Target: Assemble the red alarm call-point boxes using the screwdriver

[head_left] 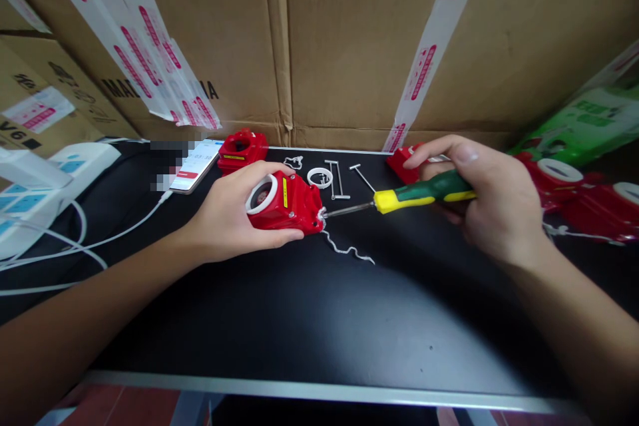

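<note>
In left hand (227, 216) grip: red housing (289, 203); screwdriver (414, 193) tip touching its rt edge.

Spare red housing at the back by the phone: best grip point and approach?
Probably grip the red housing across its two flat side walls, fingers coming down from above. It sits upright on the black table with its round opening facing up and clear space around it. The phone lies close on its left, so keep that side's finger tight to the wall.

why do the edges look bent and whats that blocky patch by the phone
Head view: wide-lens distortion bows the table edge and stretches both forearms; the blocky patch is pixelated masking beside the phone; the centre stays sharp, with soft sheen on the black tabletop.
</note>
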Demonstrator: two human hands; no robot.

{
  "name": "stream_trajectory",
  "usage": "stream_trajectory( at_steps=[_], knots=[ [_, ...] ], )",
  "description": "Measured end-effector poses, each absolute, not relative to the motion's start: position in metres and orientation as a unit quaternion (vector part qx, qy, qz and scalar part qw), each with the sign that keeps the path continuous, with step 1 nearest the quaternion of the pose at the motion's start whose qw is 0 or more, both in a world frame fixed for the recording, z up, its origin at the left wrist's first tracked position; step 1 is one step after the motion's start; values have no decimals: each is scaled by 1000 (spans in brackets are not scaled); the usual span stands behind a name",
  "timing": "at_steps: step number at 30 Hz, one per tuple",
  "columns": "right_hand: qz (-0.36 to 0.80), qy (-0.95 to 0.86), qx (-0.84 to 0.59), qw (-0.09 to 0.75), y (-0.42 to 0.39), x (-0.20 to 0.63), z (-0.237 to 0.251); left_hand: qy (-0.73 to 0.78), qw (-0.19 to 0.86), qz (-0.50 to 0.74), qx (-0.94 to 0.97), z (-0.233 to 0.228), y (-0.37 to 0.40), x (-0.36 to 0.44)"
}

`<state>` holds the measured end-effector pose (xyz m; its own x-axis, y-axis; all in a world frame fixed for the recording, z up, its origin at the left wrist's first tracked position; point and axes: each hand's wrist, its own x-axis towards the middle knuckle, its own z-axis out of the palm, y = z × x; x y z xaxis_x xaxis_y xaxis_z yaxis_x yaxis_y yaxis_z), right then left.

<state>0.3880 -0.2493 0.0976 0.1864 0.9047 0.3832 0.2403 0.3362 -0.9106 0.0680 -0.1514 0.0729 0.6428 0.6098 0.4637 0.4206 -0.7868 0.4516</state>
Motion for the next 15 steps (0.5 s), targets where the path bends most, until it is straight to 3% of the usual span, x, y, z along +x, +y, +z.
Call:
stream_trajectory(
  at_steps=[15],
  knots=[
    [265,-564,-490,609,-247,385,94,283,155,314,893,72,-152,68]
  ],
)
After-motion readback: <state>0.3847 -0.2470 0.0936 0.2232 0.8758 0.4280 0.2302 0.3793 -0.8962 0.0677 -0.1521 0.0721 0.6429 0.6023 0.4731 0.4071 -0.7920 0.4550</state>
